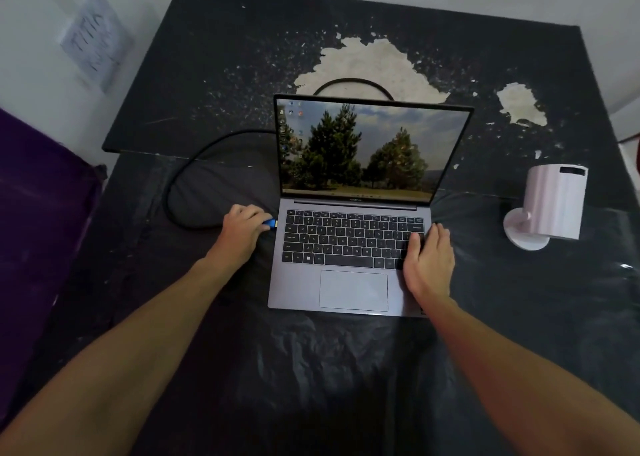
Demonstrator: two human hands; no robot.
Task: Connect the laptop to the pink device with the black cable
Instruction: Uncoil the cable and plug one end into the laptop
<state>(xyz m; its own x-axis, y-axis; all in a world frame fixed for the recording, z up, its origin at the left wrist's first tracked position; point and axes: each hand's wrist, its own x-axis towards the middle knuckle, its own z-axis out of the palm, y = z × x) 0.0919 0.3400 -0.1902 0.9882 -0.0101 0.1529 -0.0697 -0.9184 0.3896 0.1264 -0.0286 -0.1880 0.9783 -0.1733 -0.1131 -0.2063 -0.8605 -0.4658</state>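
Your left hand (242, 228) pinches the blue plug (271, 224) of the black cable (180, 175) and holds it just beside the left edge of the laptop (349, 247), its tip close to the port side but, as far as you can judge, not yet seated. Your right hand (427, 261) lies flat with fingers loosely together on the right end of the keyboard, steadying the machine. From the plug the cable loops out toward 9 o'clock, curves up to 11 o'clock and passes behind the lit screen, showing again as an arc at 12 o'clock. Where its other end lies is hidden. The pink device (550, 202) stands well apart at 3 o'clock on its round white foot, and no cable is visibly joined to it. So the laptop end seems nearly done, and the device end looks still to do.

The table (207, 57) is dark, its coating flaked away to pale patches at 12 and 2 o'clock; glossy crinkled plastic covers the near part. A purple cloth (38, 213) sits at 9 o'clock, and a paper sheet (95, 40) hangs on the pale wall at 10 o'clock.
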